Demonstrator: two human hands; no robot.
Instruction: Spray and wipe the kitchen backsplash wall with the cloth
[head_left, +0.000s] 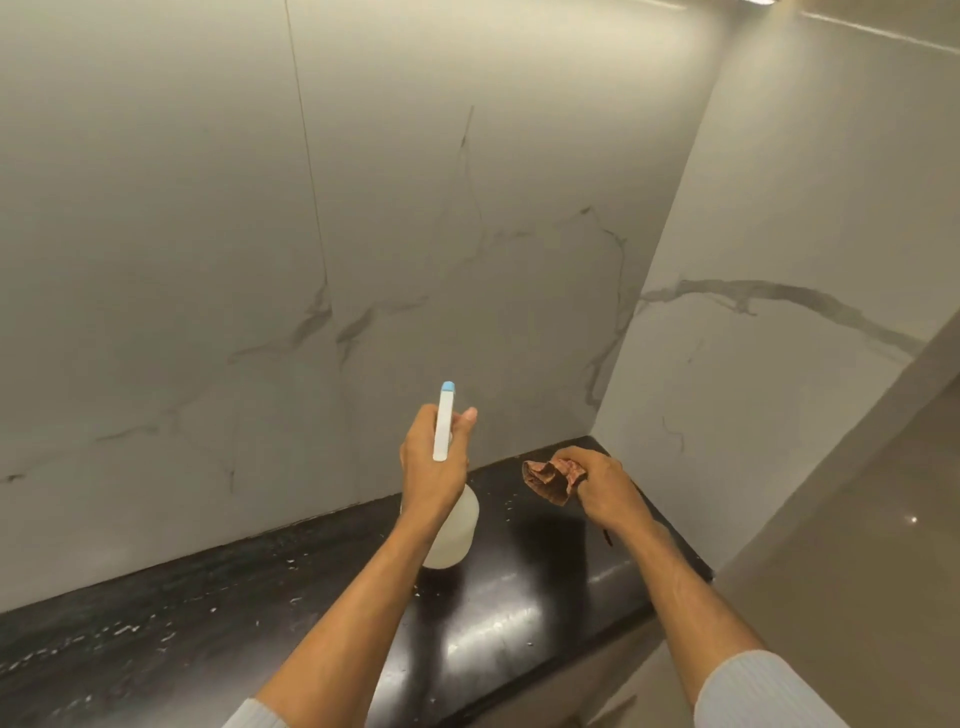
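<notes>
Now your spray bottle (451, 525) hangs upright over the black countertop (208, 613), body translucent, its white head and blue nozzle (447, 387) aimed at the marbled backsplash wall (260, 260). Your left hand (431, 467) wraps its neck, arm extended; your right hand (602, 488), beside it over the countertop, bunches the reddish cloth (548, 480).

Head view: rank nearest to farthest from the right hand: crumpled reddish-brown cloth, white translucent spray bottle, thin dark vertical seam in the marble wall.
1. Crumpled reddish-brown cloth: pinched in the right hand itself.
2. White translucent spray bottle: to its left, gripped by the left hand.
3. Thin dark vertical seam: far upper left on the marble wall.
</notes>
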